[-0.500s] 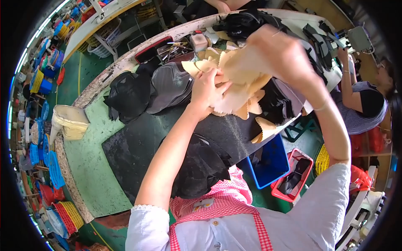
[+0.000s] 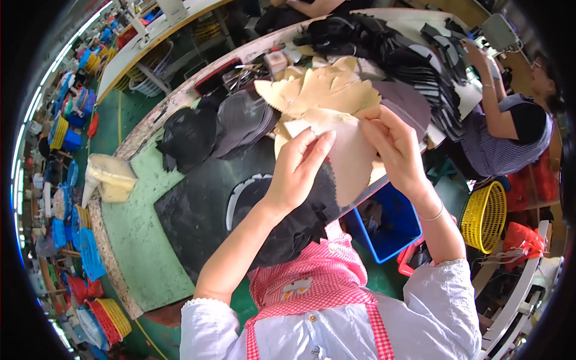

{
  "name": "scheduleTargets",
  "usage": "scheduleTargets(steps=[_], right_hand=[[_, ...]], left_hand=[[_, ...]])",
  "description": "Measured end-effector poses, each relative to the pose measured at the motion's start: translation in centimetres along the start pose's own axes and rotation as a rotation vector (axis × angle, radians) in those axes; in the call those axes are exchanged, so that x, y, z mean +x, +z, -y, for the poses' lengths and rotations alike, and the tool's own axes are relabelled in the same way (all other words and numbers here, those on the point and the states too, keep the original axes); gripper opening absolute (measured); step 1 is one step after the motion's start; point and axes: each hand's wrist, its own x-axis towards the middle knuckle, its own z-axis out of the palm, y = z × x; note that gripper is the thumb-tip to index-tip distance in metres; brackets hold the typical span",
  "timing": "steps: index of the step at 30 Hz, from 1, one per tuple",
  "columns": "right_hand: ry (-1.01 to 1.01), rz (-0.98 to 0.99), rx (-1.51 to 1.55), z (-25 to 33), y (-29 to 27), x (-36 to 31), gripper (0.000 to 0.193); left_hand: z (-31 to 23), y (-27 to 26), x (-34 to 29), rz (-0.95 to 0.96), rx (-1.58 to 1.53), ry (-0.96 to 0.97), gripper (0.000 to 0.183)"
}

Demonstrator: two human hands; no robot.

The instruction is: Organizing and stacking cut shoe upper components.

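My left hand [image 2: 300, 171] pinches the left edge of a pale beige cut piece [image 2: 349, 165], thin like leather or lining, with a zigzag edge. With thumb and fingers closed, my right hand [image 2: 394, 147] grips the upper right of the same piece. It hangs between both hands above the table's front edge, its narrow end pointing down. Just behind lies a loose heap of tan zigzag-edged pieces [image 2: 327, 87]. Black cut pieces [image 2: 285, 222] lie on the dark mat [image 2: 192, 201] near my apron, partly hidden by my left forearm.
Stacks of dark pieces [image 2: 246, 120] and black pieces [image 2: 189, 135] lie left of the heap, more black pieces [image 2: 420, 78] at the far right. A blue bin [image 2: 384, 252] and a yellow basket [image 2: 483, 216] stand below the table's right side. A co-worker [image 2: 510, 135] sits at right.
My right hand has come down and nearer from above the heap and now grips the beige piece's edge. My left hand has moved nearer, off the heap. A pale curved edge now shows among the black pieces.
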Motion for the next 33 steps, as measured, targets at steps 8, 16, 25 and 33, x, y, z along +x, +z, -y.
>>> scheduleTargets(steps=[8, 16, 25, 33], right_hand=[[-0.086, 0.149, -0.137, 0.8, 0.7, -3.0, 0.018], [-0.264, 0.109, -0.382, 0.0, -2.4, -9.9, 0.006], [0.206, 0.316, -0.762, -11.4, -9.4, -17.6, 0.037], [-0.003, 0.181, 0.159, 0.5, 2.8, -13.5, 0.016]], left_hand=[[-2.2, 0.3, -5.1, 0.075, 0.269, -0.109, 0.029], [-3.4, 1.1, -11.3, 0.126, 0.327, -0.197, 0.026], [-2.8, -0.3, -13.6, 0.083, 0.299, -0.244, 0.025], [-3.7, 3.4, -15.8, -0.028, 0.556, -0.088, 0.024]])
